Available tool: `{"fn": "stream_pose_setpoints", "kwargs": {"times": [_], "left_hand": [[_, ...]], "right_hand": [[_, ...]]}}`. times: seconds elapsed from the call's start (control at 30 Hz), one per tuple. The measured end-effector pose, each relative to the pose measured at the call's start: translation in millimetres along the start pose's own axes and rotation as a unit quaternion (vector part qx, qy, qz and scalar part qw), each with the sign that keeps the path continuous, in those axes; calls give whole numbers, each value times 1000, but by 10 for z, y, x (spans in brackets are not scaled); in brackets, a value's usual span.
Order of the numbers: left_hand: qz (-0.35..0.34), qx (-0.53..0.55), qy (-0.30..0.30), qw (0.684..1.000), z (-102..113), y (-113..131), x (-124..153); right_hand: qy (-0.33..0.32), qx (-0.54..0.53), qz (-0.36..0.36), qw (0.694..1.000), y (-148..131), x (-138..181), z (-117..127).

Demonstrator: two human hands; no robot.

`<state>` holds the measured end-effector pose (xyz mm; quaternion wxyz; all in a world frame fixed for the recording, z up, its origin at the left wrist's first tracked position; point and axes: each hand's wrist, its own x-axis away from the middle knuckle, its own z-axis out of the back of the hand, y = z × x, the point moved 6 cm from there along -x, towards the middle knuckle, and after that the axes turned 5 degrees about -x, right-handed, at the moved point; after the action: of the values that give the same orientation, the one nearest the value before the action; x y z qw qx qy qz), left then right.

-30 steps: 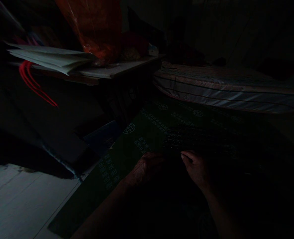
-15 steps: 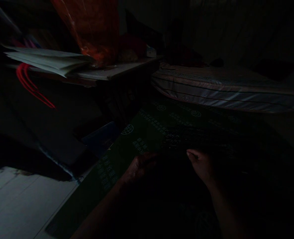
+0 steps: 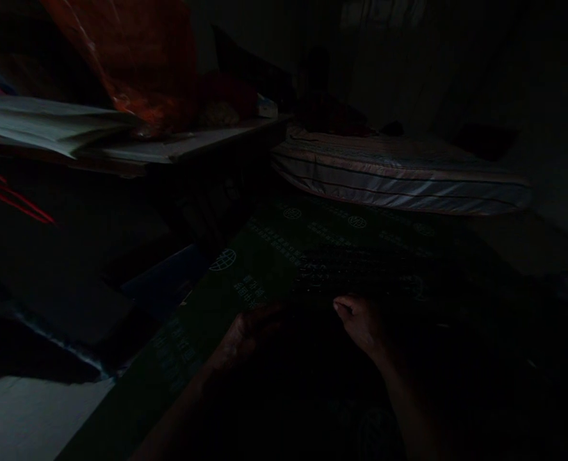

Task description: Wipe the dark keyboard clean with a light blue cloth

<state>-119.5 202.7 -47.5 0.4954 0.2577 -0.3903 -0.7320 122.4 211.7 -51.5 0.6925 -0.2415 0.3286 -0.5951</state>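
Observation:
The room is very dark. My left hand rests low over a dark green printed sheet spread on the floor, with its fingers curled; what they hold, if anything, is hidden. My right hand hovers just to the right of it, fingers bent inward as in a pinch, over a patch of small dark bits on the sheet. Nothing nameable shows between the fingers of either hand.
A low table at the upper left carries stacked papers and an orange plastic bag. Red cords hang at the left edge. A striped mattress lies beyond the sheet. Pale floor shows at the lower left.
The view has swung to the right, so everything slid left in the picture. My two hands stay close together over the sheet; the right hand drew slightly away from the left.

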Motion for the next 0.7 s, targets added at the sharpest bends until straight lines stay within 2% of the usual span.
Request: {"fn": "stream_pose_setpoints", "kwargs": {"times": [0.17, 0.4, 0.7], "left_hand": [[-16, -12, 21, 1000, 32, 30, -18], [44, -20, 0, 999, 40, -18, -16], [65, 2, -9, 998, 44, 5, -5]], "right_hand": [[-25, 42, 10, 999, -47, -16, -28], [-57, 79, -5, 995, -110, -19, -41], [-77, 121, -14, 989, -212, -20, -5]]}}
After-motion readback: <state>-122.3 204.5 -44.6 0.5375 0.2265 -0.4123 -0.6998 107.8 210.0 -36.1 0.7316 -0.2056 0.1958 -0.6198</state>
